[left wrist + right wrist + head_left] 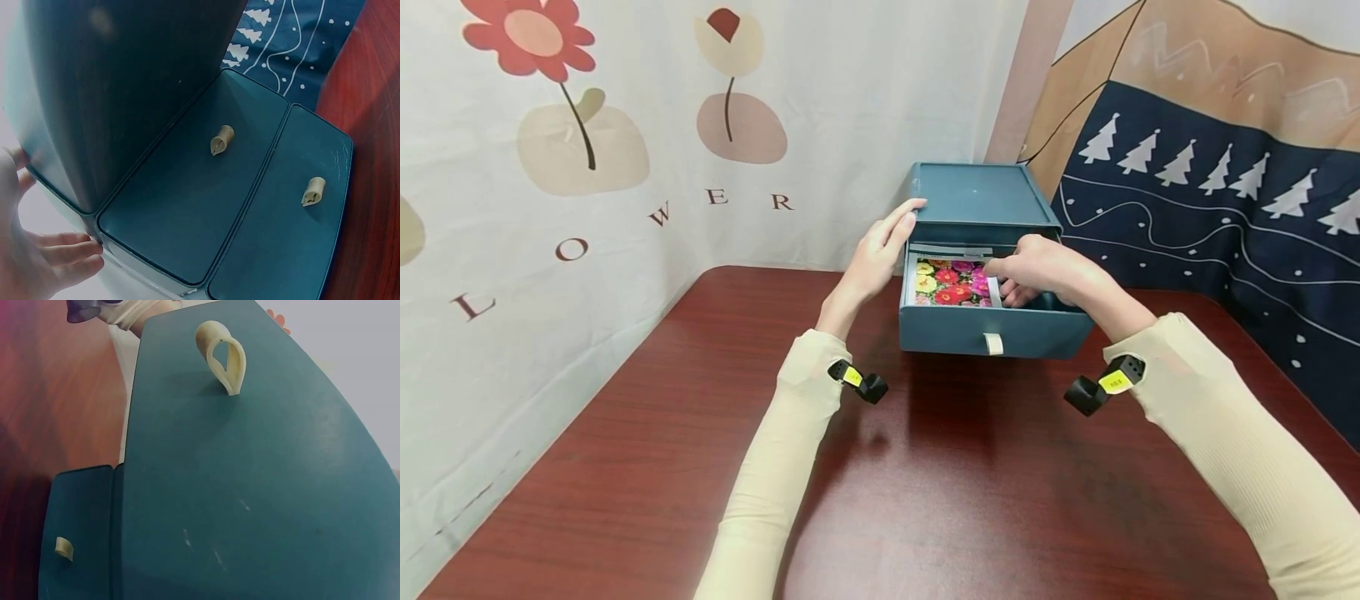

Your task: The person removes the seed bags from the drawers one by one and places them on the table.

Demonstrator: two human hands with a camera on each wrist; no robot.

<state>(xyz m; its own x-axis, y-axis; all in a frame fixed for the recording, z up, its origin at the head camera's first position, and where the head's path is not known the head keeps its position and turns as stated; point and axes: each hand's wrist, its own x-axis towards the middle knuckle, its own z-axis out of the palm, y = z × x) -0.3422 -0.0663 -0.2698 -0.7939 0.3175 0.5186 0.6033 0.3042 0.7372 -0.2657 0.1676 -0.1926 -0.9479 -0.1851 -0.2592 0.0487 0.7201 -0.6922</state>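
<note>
A teal drawer cabinet [985, 192] stands at the far side of the table with its top drawer [951, 333] pulled out. My left hand [874, 254] rests at the cabinet's upper left edge; its relaxed fingers touch the side in the left wrist view. Inside the drawer lies a picture of bright flowers with a white border [951, 283]. My right hand [1048, 268] reaches into the drawer, its bent fingers at the picture's right edge; whether they pinch it is hidden. Dark contents, too obscured to name, lie under that hand. The right wrist view shows the drawer front [250, 475] but no fingers.
The drawer fronts carry cream loop pulls [993, 344]. Two lower drawers [181, 194] are closed. A reddish-brown wooden table [985, 500] extends in front. Behind hang a flower-printed curtain [850, 100] and a navy cloth with white trees [1210, 208].
</note>
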